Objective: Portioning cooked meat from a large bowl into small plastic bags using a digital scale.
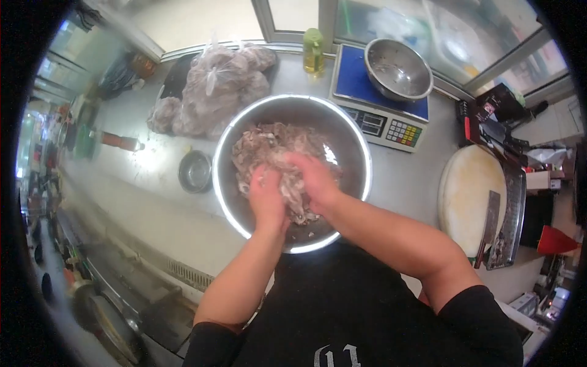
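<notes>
Both my hands are down inside a large stainless steel bowl [353, 197], at a heap of greyish-brown shredded meat [257, 142]. My left hand [268, 197] grasps the near left of the heap, its fingertips partly sunk in the shreds. On the other side my right hand [316, 179] curls round a clump from the right. Pale strands of the meat are gathered between the two palms. A few loose scraps lie on the bowl's floor close to my body.
Clear plastic bags of meat [220, 87] sit behind the bowl. A digital scale [383, 128] carries a smaller steel bowl [399, 69]. Left is a small metal bowl [195, 172]; a green-capped bottle [313, 52] stands behind. A cleaver [491, 220] rests on a round chopping board [467, 192].
</notes>
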The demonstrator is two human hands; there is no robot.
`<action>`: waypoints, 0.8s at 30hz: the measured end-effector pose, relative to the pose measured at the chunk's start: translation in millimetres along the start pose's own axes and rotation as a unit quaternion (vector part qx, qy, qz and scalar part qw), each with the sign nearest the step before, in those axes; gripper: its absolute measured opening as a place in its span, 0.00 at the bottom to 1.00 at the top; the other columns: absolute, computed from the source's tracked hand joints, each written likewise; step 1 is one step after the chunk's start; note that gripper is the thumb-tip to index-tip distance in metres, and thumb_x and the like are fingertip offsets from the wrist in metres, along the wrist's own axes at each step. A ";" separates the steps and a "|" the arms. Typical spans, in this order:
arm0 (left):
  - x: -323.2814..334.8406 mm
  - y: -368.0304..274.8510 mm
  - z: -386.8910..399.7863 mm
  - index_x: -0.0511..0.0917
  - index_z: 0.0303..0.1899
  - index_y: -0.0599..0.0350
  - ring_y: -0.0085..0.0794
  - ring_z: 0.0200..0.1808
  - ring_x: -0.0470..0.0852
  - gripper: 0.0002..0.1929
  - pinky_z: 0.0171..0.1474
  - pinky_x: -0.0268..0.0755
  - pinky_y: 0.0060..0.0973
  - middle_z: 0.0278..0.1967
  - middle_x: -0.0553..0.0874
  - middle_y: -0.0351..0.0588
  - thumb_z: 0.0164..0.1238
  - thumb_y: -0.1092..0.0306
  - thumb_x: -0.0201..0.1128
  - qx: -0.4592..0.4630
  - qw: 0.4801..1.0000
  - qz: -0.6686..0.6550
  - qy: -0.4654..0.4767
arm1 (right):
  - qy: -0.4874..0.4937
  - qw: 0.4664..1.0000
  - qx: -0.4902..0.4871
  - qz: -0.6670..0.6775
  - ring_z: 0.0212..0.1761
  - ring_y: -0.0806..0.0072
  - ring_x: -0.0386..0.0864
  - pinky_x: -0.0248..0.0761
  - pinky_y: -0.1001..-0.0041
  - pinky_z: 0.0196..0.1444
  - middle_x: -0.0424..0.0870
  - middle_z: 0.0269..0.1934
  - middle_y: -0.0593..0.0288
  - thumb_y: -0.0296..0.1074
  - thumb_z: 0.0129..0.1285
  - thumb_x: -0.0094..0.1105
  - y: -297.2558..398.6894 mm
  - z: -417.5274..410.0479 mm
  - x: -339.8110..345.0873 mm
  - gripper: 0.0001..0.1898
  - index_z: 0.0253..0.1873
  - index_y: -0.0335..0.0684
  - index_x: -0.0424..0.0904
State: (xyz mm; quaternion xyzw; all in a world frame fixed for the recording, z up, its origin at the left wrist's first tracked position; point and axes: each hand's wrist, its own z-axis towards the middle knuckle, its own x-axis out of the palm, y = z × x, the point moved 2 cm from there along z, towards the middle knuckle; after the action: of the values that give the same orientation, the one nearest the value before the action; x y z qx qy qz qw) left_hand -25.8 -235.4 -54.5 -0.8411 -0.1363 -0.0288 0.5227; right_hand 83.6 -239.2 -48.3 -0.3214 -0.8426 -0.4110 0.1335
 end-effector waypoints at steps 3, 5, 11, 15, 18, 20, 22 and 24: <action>2.7 0.7 0.2 0.67 0.64 0.66 0.37 0.52 0.78 0.26 0.52 0.71 0.28 0.54 0.77 0.56 0.66 0.65 0.57 0.006 1.000 0.007 -0.005 | 0.008 1.000 -0.005 0.017 0.46 0.67 0.78 0.73 0.67 0.48 0.79 0.47 0.55 0.44 0.61 0.60 3.0 1.8 -2.0 0.22 0.55 0.36 0.74; 7.3 -3.0 1.2 0.64 0.65 0.67 0.37 0.53 0.78 0.27 0.52 0.72 0.28 0.55 0.76 0.56 0.66 0.67 0.56 0.033 0.999 0.036 -0.011 | 0.021 0.999 -0.034 0.031 0.46 0.68 0.78 0.73 0.68 0.47 0.79 0.47 0.55 0.42 0.62 0.60 12.2 -2.7 -0.3 0.21 0.55 0.35 0.73; 86.4 -47.0 -15.9 0.61 0.66 0.71 0.35 0.54 0.77 0.28 0.53 0.72 0.28 0.56 0.75 0.56 0.66 0.69 0.56 0.031 0.999 -0.002 0.034 | 0.025 0.992 -0.085 0.091 0.43 0.71 0.79 0.73 0.70 0.45 0.81 0.43 0.56 0.41 0.61 0.61 64.7 -0.6 -21.2 0.19 0.52 0.34 0.76; 142.9 -48.7 10.1 0.64 0.64 0.70 0.34 0.52 0.78 0.28 0.52 0.72 0.27 0.54 0.77 0.55 0.64 0.68 0.58 0.078 0.995 0.022 0.063 | 0.031 0.979 -0.146 0.141 0.39 0.71 0.80 0.74 0.70 0.43 0.83 0.40 0.58 0.43 0.59 0.62 129.0 -0.3 -44.0 0.19 0.49 0.34 0.78; 219.3 -59.9 16.6 0.70 0.60 0.70 0.33 0.48 0.80 0.27 0.50 0.72 0.26 0.48 0.81 0.53 0.60 0.66 0.62 0.115 0.982 0.026 0.145 | 0.046 0.971 -0.169 0.165 0.38 0.69 0.81 0.75 0.68 0.45 0.83 0.40 0.59 0.43 0.60 0.61 183.8 16.1 -83.7 0.18 0.48 0.36 0.77; 270.6 -59.4 23.7 0.72 0.59 0.69 0.33 0.46 0.80 0.27 0.49 0.72 0.26 0.46 0.82 0.53 0.59 0.66 0.63 0.121 0.979 0.034 0.157 | 0.050 0.963 -0.187 0.186 0.38 0.68 0.81 0.75 0.67 0.45 0.83 0.40 0.59 0.44 0.60 0.60 221.9 26.6 -110.6 0.17 0.47 0.38 0.78; 322.2 -53.5 32.5 0.73 0.57 0.69 0.33 0.43 0.81 0.26 0.47 0.73 0.27 0.45 0.83 0.53 0.58 0.66 0.63 0.108 0.977 0.038 0.181 | 0.049 0.954 -0.209 0.207 0.39 0.66 0.82 0.75 0.66 0.45 0.83 0.40 0.58 0.44 0.61 0.60 257.1 36.1 -139.9 0.16 0.47 0.39 0.78; 358.7 -41.2 58.8 0.74 0.56 0.69 0.32 0.43 0.81 0.25 0.46 0.73 0.27 0.45 0.83 0.52 0.58 0.65 0.63 0.107 0.973 0.054 0.200 | 0.024 0.962 -0.202 0.182 0.40 0.65 0.82 0.76 0.63 0.46 0.83 0.40 0.57 0.45 0.61 0.59 287.0 44.7 -161.0 0.16 0.46 0.40 0.78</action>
State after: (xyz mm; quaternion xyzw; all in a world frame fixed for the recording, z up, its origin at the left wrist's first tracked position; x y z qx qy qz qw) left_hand 302.7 -94.7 23.3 -0.7635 0.0140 -0.1531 0.6272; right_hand 394.2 -143.2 19.2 -0.4794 -0.6662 -0.5490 0.1584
